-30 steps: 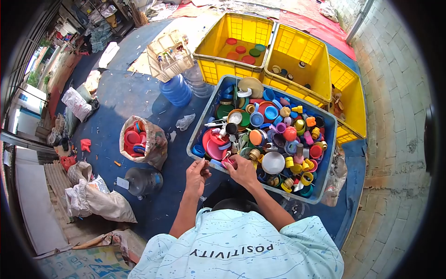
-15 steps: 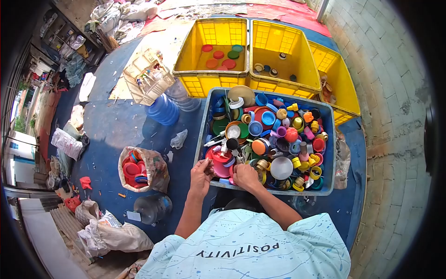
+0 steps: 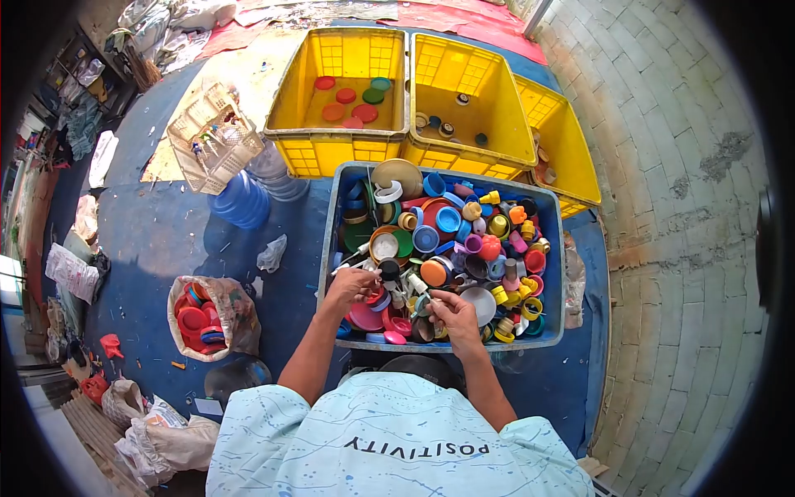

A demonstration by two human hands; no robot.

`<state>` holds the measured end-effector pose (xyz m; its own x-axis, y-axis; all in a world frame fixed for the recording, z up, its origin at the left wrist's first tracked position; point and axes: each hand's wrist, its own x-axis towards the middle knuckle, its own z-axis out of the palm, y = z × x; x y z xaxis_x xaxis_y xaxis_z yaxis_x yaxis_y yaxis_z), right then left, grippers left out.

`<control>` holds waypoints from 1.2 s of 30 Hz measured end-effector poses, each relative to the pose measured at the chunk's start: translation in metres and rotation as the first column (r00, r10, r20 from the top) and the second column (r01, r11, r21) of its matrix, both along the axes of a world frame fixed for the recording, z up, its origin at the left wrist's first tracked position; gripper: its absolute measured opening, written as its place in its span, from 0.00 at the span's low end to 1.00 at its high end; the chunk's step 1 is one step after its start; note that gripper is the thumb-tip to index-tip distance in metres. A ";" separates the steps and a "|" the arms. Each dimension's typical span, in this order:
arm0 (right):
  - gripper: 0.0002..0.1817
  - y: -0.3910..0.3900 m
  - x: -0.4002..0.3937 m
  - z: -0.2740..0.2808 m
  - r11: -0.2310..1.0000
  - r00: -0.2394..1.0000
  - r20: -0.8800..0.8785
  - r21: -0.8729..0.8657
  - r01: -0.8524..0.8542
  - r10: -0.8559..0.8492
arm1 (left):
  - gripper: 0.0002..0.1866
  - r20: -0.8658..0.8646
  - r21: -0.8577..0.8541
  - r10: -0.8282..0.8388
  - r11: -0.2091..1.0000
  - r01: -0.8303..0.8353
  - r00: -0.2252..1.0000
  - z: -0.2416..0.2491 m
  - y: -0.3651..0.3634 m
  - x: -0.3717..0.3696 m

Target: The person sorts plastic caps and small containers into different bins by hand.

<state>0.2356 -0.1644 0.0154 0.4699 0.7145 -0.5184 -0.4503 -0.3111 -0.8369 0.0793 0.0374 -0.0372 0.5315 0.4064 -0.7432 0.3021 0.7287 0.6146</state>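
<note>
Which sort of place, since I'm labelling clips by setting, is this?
Probably a sorting spot in a plastics recycling yard or workshop: a blue tub heaped with mixed plastic caps, yellow crates with far fewer pieces inside, and an open sack of mostly red lids.

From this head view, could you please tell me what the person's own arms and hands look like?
The left hand and right hand are bare and ungloved. The forearms are uncovered below the short sleeves of a pale aqua T-shirt with darker wavy lines and specks; black lettering on it reads POSITIVITY.
</note>
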 end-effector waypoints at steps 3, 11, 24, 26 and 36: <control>0.17 -0.003 0.000 -0.001 0.994 0.982 -0.160 0.033 0.107 -0.100 | 0.09 0.019 0.020 -0.068 0.997 0.068 0.997 0.000 -0.008 -0.004; 0.11 -0.012 0.006 -0.011 0.990 0.918 -0.395 0.108 0.095 -0.045 | 0.09 0.030 0.218 -0.080 0.973 0.072 0.996 0.024 -0.050 -0.015; 0.09 -0.007 0.014 -0.026 0.942 0.863 0.386 -0.056 -0.331 0.326 | 0.07 0.248 0.345 0.244 0.882 -0.320 0.938 0.047 -0.115 -0.031; 0.08 0.000 0.012 -0.030 0.903 0.596 0.710 -0.135 -0.408 0.375 | 0.07 0.227 0.363 0.317 0.850 -0.382 0.921 0.047 -0.121 -0.036; 0.01 0.047 -0.009 -0.034 0.782 0.019 0.900 -0.367 -0.504 0.435 | 0.06 0.202 0.311 0.568 0.735 -0.602 0.798 0.040 -0.149 -0.073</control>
